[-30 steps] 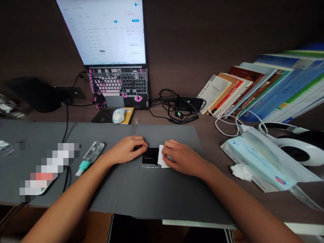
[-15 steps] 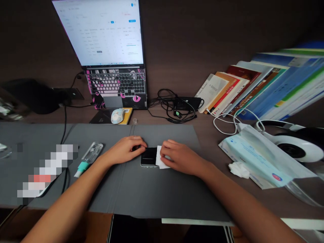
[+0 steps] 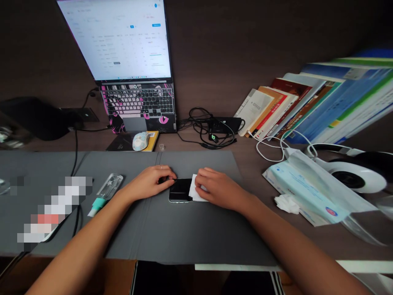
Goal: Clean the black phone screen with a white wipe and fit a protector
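White tissue (image 3: 193, 191) is held by the right hand (image 3: 217, 186) over the phone (image 3: 180, 189), laid lengthwise parallel to the mat's (image 3: 184, 233) near edge, its far-left corner met by the left hand (image 3: 157, 181), grip unclear.

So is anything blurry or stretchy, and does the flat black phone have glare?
Head view: blue, green and white books at right look stretched; head view: the bright white laptop screen is too blurry to read; head view: no strong glare on the black phone.

The right hand (image 3: 216, 186) and a white tissue (image 3: 192, 189) are hiding the right end of the phone (image 3: 179, 190), and beyond the phone the laptop screen (image 3: 123, 45) (its text blurring past reading) is overrunning the view's top edge.
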`<action>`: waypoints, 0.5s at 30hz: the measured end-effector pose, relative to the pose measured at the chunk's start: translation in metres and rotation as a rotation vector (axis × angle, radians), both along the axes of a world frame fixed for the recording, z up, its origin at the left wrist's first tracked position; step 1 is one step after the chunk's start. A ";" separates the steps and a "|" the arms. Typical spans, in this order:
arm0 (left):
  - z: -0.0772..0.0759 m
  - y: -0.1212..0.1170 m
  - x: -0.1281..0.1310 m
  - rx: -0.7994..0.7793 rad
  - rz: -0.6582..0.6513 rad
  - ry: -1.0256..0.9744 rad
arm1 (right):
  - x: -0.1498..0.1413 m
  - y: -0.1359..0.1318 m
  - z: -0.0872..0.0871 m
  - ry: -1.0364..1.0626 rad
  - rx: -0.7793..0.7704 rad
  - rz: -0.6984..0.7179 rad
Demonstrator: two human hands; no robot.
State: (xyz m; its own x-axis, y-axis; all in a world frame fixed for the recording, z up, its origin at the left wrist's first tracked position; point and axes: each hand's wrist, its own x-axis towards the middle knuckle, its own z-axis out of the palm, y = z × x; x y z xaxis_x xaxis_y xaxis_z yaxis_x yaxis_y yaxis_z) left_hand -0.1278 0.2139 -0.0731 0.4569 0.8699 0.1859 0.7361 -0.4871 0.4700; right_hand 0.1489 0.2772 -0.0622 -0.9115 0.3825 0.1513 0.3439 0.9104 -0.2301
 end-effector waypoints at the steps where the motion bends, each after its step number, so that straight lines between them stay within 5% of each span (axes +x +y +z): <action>1: 0.000 0.000 0.000 -0.003 0.000 -0.001 | 0.000 0.000 0.001 -0.004 -0.004 -0.010; 15: 0.004 -0.001 0.002 -0.005 -0.004 -0.003 | 0.000 0.003 0.002 -0.003 -0.058 0.020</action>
